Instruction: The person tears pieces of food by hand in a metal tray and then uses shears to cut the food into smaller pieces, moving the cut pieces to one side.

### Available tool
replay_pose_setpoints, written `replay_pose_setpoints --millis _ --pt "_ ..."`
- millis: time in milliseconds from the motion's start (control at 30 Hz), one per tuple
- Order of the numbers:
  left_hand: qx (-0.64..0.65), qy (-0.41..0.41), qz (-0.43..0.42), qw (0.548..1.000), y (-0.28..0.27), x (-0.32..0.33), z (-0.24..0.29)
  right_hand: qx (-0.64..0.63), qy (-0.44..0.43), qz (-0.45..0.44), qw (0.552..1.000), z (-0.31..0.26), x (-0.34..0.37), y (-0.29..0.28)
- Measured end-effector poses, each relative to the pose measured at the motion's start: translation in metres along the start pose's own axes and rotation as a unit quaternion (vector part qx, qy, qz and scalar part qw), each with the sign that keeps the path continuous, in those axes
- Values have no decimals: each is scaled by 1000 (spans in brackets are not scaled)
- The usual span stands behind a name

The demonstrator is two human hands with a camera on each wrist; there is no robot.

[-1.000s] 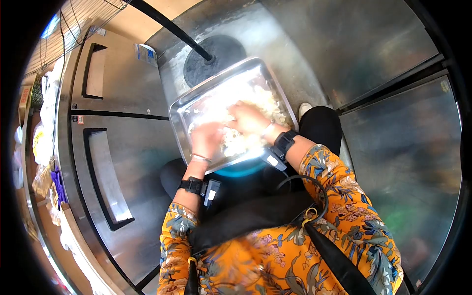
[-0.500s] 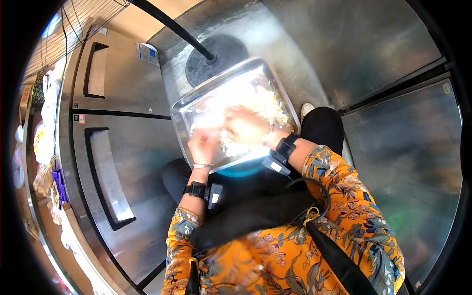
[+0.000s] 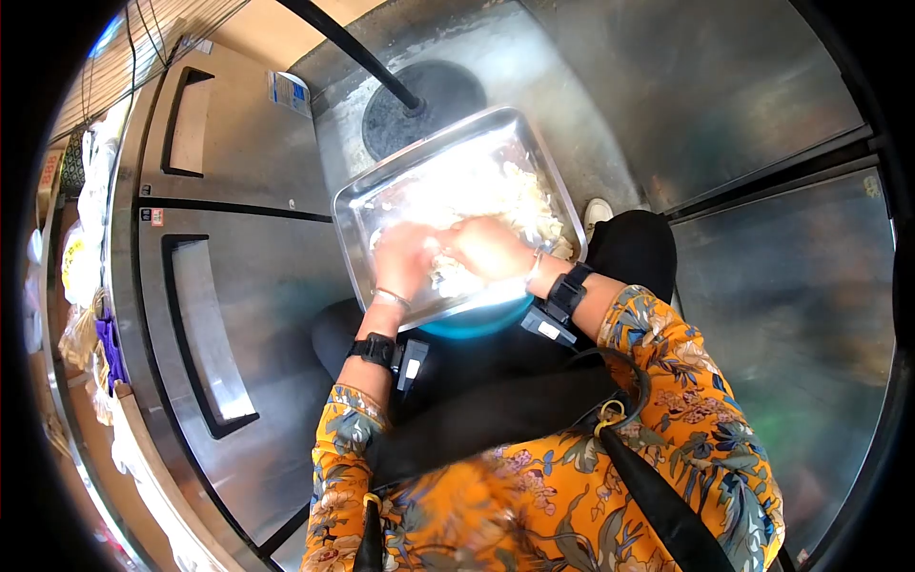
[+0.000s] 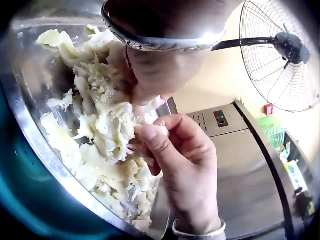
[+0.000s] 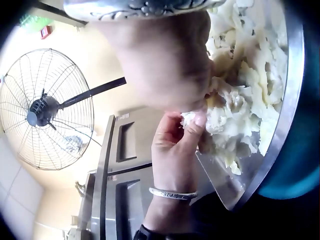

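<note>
Pale, torn, flaky pieces of food (image 4: 100, 120) lie heaped in a rectangular metal tray (image 3: 355, 212). Over the tray's near half, my left hand (image 3: 402, 261) and right hand (image 3: 492, 250) meet, glare washing out their fingers from above. In the right wrist view, the left hand's thumb and fingers pinch a small whitish piece (image 5: 188, 119). The right hand, seen from the left wrist, likewise pinches a pale bit (image 4: 161, 129) between thumb and forefinger, at the edge of the heap. Each near hand hides its own fingertips in its wrist view.
A teal basin (image 3: 481, 320) sits under the tray's near side, above the lap. Beyond the tray stands a fan's round black base (image 3: 429, 91) with its pole. Steel cabinet doors (image 3: 243, 324) flank the left, and steel panels (image 3: 782, 315) the right.
My left hand has moved slightly away from the body and come back against the right. The right hand has shifted a little to the right and nearer. The tray has barely moved.
</note>
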State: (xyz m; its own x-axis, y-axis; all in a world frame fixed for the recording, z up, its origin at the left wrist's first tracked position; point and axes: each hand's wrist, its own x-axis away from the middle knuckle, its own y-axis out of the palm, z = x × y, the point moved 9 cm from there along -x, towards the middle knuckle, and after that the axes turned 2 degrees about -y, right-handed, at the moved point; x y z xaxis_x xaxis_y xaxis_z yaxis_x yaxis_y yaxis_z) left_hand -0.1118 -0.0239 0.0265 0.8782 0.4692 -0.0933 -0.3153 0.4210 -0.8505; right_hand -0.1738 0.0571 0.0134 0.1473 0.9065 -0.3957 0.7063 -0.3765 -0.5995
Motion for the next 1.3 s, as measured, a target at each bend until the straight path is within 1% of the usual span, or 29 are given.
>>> replay_pose_setpoints --millis 33,233,333,400,433,500,533,600,633,700,733,800,833,933,967,1033,1067,1133,1200,1267,1300 --pt "-4 4 0 1000 0 -1 1 -26 -15 25 999 -1 1 -5" --pt "-41 6 -1 999 -3 -5 2 -27 4 16 999 -1 4 -10" --pt "-51 2 4 999 -2 -5 -1 -51 55 -10 997 8 4 -6" --pt "-54 1 3 999 -3 -3 2 -85 67 31 994 12 4 -12" --pt "-34 7 0 999 -5 -2 5 -102 73 52 991 14 4 -14" --pt "5 19 -4 1000 -8 1 9 -106 103 46 988 28 5 -7" --pt "42 22 31 998 -13 5 8 -107 117 42 986 35 4 -4" --pt "114 28 101 988 -19 15 -3 -114 139 4 984 48 2 4" --pt "109 -12 113 988 -18 22 -15 -117 151 -13 982 50 0 6" --pt "98 -92 136 981 -19 38 -37 -116 152 12 981 45 -2 0" --pt "95 -97 140 981 -19 42 -39 -116 152 25 981 41 -4 -4" --pt "89 -107 146 979 -17 47 -42 -50 86 51 994 23 -12 -16" --pt "96 -138 119 978 -9 49 -47 -17 53 63 996 15 -14 -19" --pt "51 -106 108 987 -6 48 -40 46 11 54 997 1 -16 -14" --pt "55 -113 114 986 -8 48 -40 48 5 53 997 -2 -16 -14" --pt "52 -119 95 987 -6 48 -46 55 -5 48 997 -10 -16 -16" --pt "51 -123 85 987 -5 48 -48 58 0 40 998 -10 -16 -14" --pt "57 -126 96 986 -7 47 -45 65 11 25 998 -8 -15 -11" --pt "40 -130 108 985 -8 46 -40 -13 -6 85 996 -2 -11 -7" --pt "-2 -135 122 983 -10 43 -34 -15 -24 108 994 2 -6 -3" --pt "26 -135 140 981 -8 43 -37 21 -33 101 994 -8 -7 -11"
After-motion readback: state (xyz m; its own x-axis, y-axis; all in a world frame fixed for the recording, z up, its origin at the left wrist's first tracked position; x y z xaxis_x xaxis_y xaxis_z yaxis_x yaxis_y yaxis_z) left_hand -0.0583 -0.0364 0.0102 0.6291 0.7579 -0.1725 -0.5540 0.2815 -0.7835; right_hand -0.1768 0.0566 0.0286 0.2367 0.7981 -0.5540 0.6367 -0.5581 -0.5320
